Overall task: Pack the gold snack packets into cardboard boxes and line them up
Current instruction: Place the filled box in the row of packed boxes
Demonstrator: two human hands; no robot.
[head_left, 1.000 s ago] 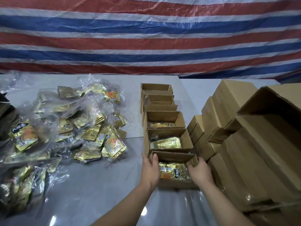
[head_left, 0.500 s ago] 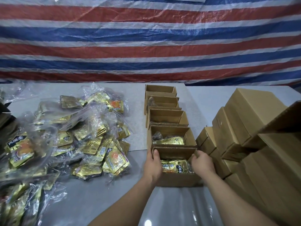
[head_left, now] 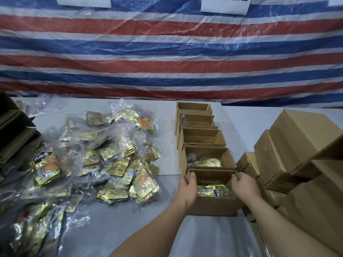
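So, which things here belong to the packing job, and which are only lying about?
Part of the job:
- nearest open box, gripped by left hand and right hand
- row of open boxes
- pile of gold packets
- closed boxes

Lying about:
- striped tarp
- white paper labels
- dark trays

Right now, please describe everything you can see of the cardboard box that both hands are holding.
The nearest box is plain brown cardboard, open at the top, upright on the grey table. Gold snack packets lie inside. It stands at the near end of the row, its far wall against the next box. The left hand grips its left wall, the right hand its right wall.
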